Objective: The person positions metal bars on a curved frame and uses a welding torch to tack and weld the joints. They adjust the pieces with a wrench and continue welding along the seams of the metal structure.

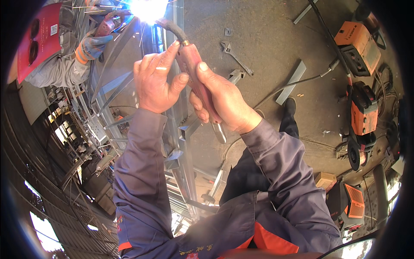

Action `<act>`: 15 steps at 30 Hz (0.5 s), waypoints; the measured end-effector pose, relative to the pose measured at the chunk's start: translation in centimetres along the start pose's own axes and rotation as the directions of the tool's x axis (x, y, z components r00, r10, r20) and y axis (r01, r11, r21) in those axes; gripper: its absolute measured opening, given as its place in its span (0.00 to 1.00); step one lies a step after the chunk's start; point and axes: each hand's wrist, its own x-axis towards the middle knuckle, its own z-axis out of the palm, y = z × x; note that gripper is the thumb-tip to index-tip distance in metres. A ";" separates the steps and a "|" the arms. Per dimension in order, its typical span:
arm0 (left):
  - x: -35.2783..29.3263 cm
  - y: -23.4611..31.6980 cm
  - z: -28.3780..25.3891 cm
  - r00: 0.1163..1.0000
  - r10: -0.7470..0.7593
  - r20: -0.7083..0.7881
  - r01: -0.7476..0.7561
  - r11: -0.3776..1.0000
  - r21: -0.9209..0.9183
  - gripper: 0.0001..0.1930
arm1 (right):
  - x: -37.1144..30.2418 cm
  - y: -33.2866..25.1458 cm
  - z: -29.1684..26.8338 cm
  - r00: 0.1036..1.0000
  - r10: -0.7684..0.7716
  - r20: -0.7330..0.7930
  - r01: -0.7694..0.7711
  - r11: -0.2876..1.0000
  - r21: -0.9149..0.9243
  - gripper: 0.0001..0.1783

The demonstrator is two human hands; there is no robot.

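My right hand (224, 97) is wrapped round the reddish handle of a welding torch (189, 60). The torch's bent neck points up and left into a blinding white-blue arc (148, 7) with flying sparks; glare hides the tip. My left hand (156, 84) holds nothing, its thumb and fingers apart. Its index fingertip rests against the torch near the base of the neck. Below the arc, a long metal frame (176, 116) runs past my left hand.
At upper left, another person's blue-and-orange gloved hand (92, 45) is near a second torch (105, 28), beside a red welding shield (41, 41). An adjustable wrench (237, 57) and a flat metal bar (291, 82) lie on the floor. Orange-black machines (364, 110) and cables stand right.
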 end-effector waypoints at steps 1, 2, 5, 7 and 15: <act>0.0 0.0 0.0 1.000 -0.007 0.006 0.007 1.000 0.004 0.36 | 0.0 0.0 0.0 1.000 -0.001 0.001 0.001 1.000 -0.004 0.36; 0.0 0.0 0.0 1.000 -0.011 0.005 0.011 1.000 0.005 0.36 | 0.0 0.0 0.0 1.000 -0.002 0.001 0.002 1.000 -0.003 0.36; 0.1 0.0 0.1 1.000 0.013 -0.014 -0.012 1.000 0.015 0.36 | 0.0 0.0 0.0 1.000 0.006 -0.004 -0.006 1.000 -0.006 0.36; 0.0 0.0 0.0 1.000 0.009 -0.006 -0.009 1.000 0.011 0.36 | 0.0 0.1 0.0 1.000 0.007 -0.004 -0.007 1.000 -0.004 0.35; -0.1 -0.1 0.0 1.000 0.002 0.005 -0.002 1.000 0.012 0.36 | 0.1 0.1 -0.1 1.000 0.002 -0.009 -0.002 1.000 -0.007 0.35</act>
